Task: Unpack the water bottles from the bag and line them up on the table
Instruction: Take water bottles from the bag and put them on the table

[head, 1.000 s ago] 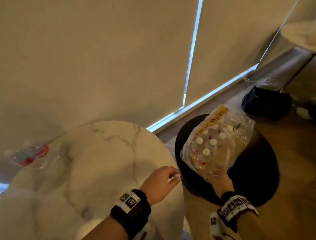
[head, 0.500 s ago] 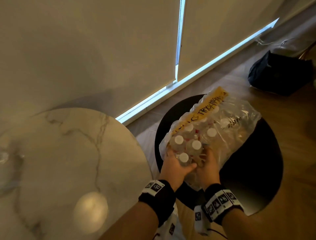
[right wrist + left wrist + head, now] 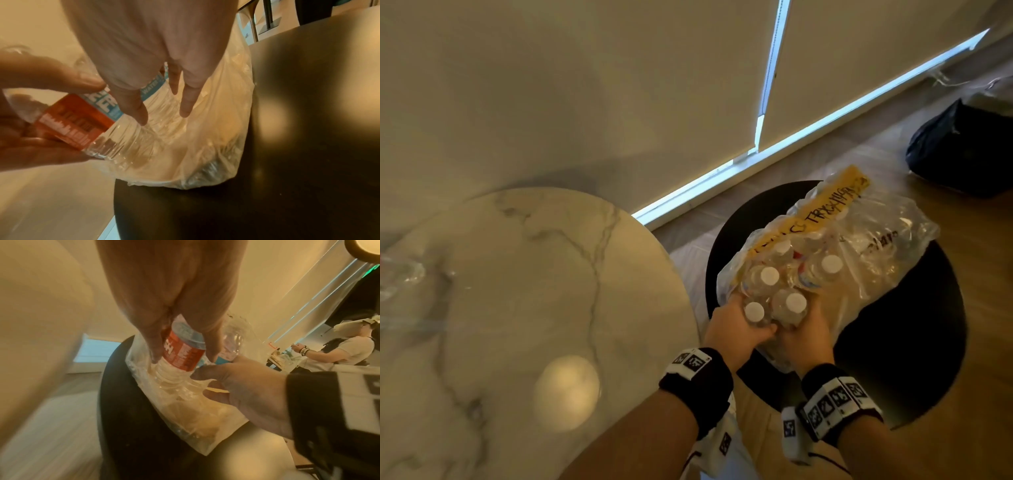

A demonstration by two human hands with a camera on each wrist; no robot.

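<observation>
A clear plastic bag (image 3: 866,274) with a yellow strip stands on a round black stool (image 3: 914,346) and holds several white-capped water bottles. My left hand (image 3: 736,330) reaches into its near opening and grips a red-labelled bottle (image 3: 180,353) round its body. Right beside it, my right hand (image 3: 808,334) wraps a second bottle (image 3: 792,305), whose blue label (image 3: 153,85) shows behind my fingers. Both bottles are still inside the bag. The round marble table (image 3: 534,291) lies to the left, with a blurred bottle (image 3: 397,274) at its far left edge.
A dark bag (image 3: 962,147) lies on the wooden floor at the back right. Roller blinds hang behind the table and stool. Another person (image 3: 339,352) stands off to the right. A lamp reflection (image 3: 566,392) shines on the marble.
My left hand moved from the marble table's edge to the bag and took hold of a bottle. My right hand shifted from the bag's near edge onto a bottle.
</observation>
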